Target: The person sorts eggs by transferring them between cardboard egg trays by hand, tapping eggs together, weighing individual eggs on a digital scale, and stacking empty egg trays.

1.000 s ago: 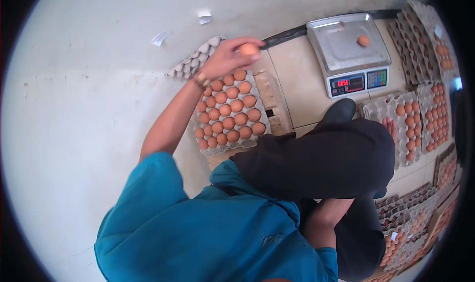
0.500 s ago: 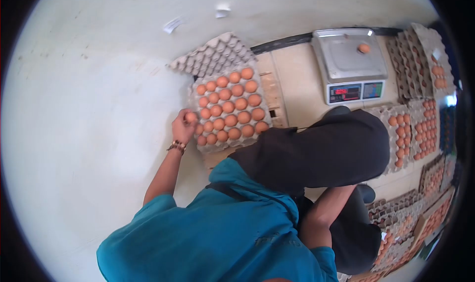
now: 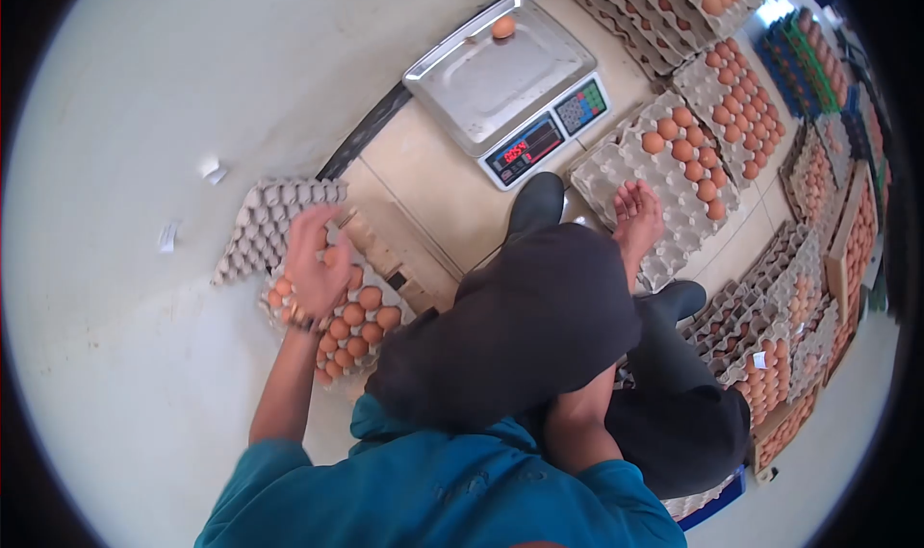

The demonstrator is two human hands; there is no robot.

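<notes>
My left hand (image 3: 318, 264) hovers over a cardboard tray (image 3: 405, 303) filled with brown eggs (image 3: 353, 313). Motion blurs its fingers, so whether they hold an egg is unclear. Beyond my raised knee, my right hand (image 3: 638, 223) is turned palm up with fingers apart and nothing in them. It is above the near part of a partly filled egg tray (image 3: 664, 250), whose eggs (image 3: 693, 168) lie to the far right. A single egg (image 3: 503, 27) rests on the metal pan of a digital scale (image 3: 500, 76) with lit red digits.
An upturned cardboard tray (image 3: 279, 223) leans by the wall behind the egg tray on the left. Stacked trays (image 3: 640, 19) stand right of the scale. More egg trays (image 3: 770, 380) line the right side, and my boots (image 3: 535, 204) are on the tiled floor.
My view has swung right. My left hand, which held an egg beside the tray's left edge, is now above the tray. My right hand has come out from behind my leg.
</notes>
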